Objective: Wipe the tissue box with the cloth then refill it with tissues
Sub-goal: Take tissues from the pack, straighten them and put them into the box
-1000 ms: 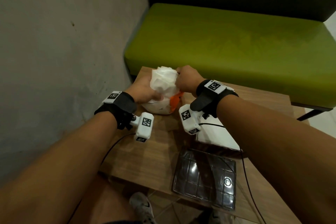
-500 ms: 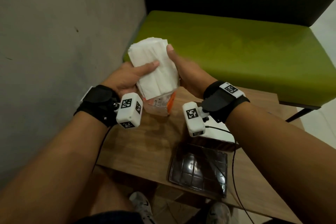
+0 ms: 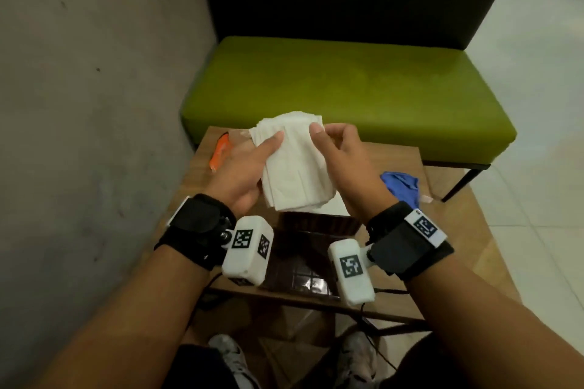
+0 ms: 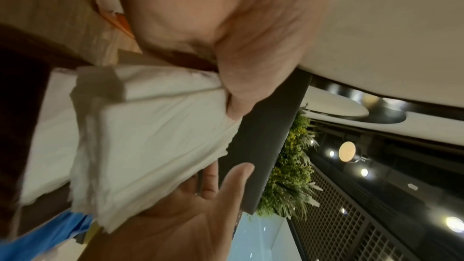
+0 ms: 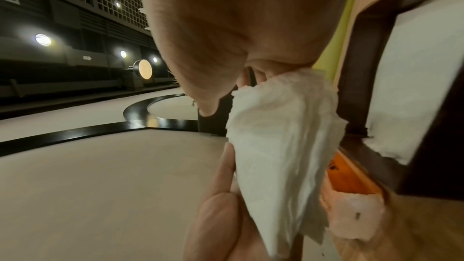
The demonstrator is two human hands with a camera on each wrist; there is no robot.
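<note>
A stack of white tissues [image 3: 290, 167] is held in the air between both hands, just beyond the dark brown tissue box [image 3: 316, 224]. My left hand [image 3: 268, 145] grips the stack's left side, thumb on top. My right hand [image 3: 325, 136] pinches its far right corner with the thumb. In the left wrist view the tissue stack [image 4: 155, 136] lies on the right palm. The box stands open, with white tissues [image 3: 335, 208] inside. Its glossy dark lid [image 3: 300, 271] lies nearer me. The blue cloth [image 3: 399, 183] is crumpled on the table to the right.
An orange and clear wrapper [image 3: 221, 151] lies at the far left of the small wooden table [image 3: 395, 161]. A green bench [image 3: 347, 85] runs behind the table, and a grey wall [image 3: 94, 104] closes the left side. Wrist cables hang off the near edge.
Both hands pulled the tissue stack up out of the orange wrapper. The wrapper now lies on the table's far left, and the stack has moved right toward the box.
</note>
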